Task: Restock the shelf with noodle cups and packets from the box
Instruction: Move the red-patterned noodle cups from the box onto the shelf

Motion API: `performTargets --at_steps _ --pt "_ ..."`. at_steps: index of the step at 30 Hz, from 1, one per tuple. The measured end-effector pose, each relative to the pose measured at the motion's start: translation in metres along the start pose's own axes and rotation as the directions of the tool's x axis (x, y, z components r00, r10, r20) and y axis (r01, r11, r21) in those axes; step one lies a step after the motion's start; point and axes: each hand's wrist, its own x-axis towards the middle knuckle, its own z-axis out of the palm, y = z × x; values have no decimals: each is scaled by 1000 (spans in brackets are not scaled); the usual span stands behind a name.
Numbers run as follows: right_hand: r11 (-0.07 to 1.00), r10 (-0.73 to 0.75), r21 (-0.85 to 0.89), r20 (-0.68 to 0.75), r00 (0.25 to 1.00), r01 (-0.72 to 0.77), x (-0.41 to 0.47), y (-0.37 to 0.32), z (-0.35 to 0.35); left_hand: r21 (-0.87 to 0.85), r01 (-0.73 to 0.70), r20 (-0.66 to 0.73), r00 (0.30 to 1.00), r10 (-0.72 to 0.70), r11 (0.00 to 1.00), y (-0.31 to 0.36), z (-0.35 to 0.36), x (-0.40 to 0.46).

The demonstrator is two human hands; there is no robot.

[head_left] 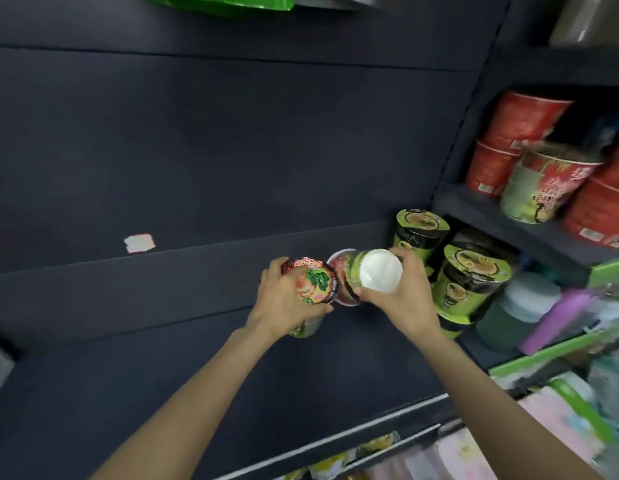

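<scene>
L hand (287, 299) grips the upright prawn-lidded noodle cup (315, 284); R hand (405, 299) grips the tipped white-bottomed cup (367, 275). I right it, then slot both w/ the green-black cups (471, 278) at 3 o'clock.

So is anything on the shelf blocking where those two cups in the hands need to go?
Nothing visible. The shelf under the left hand and right hand is bare; the green cups stand off to the right.

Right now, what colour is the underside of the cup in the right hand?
White, plain; the head view shows the cup tilted in the right hand.
</scene>
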Motion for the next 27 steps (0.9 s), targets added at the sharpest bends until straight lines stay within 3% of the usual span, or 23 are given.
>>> performTargets --at_steps 17,19,22,24,27 --pt "999 36 36 18 999 -37 46 37 6 17 92 322 942 -93 996 -35 66 49" --pt "998 12 59 21 1000 -13 47 34 10 30 81 297 951 -87 996 -36 62 51" --pt "993 -7 122 39 999 2 48 29 17 -147 121 90 990 -109 982 -30 55 54" --pt "984 -15 176 72 997 2 47 25 21 -429 210 37 976 -216 878 -21 45 54" --pt "972 -21 235 134 991 -11 42 21 26 -776 326 206 940 -272 540 -9 27 51"
